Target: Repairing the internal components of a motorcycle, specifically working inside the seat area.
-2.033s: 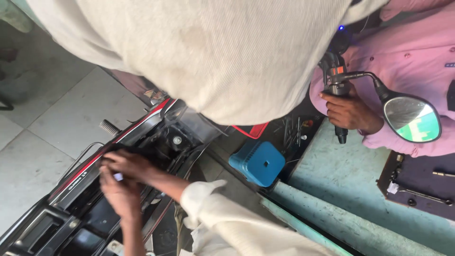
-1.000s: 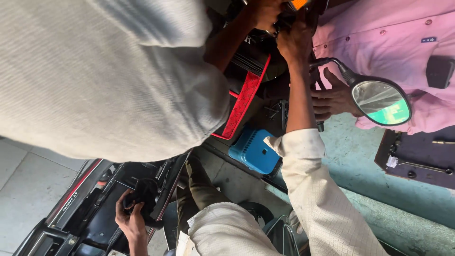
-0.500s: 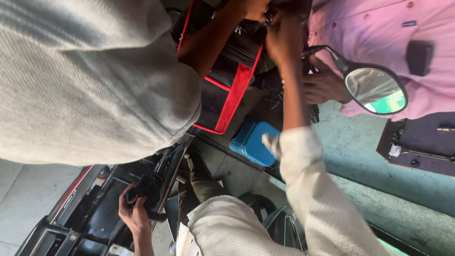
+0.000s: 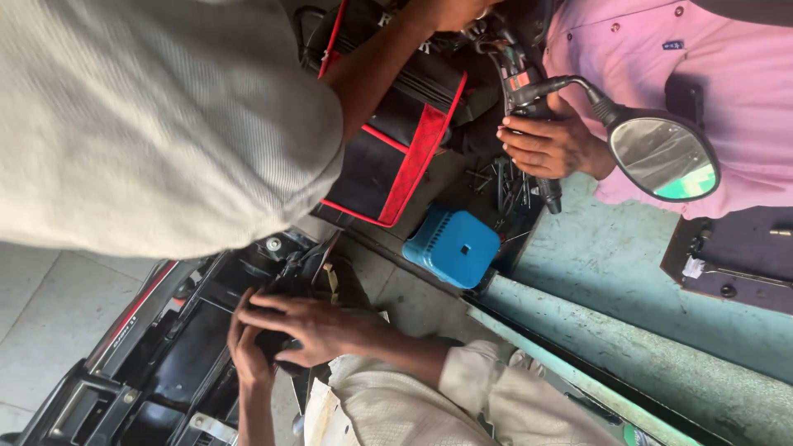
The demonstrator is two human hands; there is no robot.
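Black plastic part [image 4: 277,345], likely smooth, gripped by left hand [image 4: 248,363], right hand [image 4: 310,326].

right hand [image 4: 318,326] lowered from handlebar, joining left hand [image 4: 248,355]

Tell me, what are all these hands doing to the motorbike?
Several people are working on a motorbike. Two hands, left and right, both grip a small dark part on the black frame. A person in a pink shirt holds the handlebar grip by the mirror. A blue box sits on the floor.
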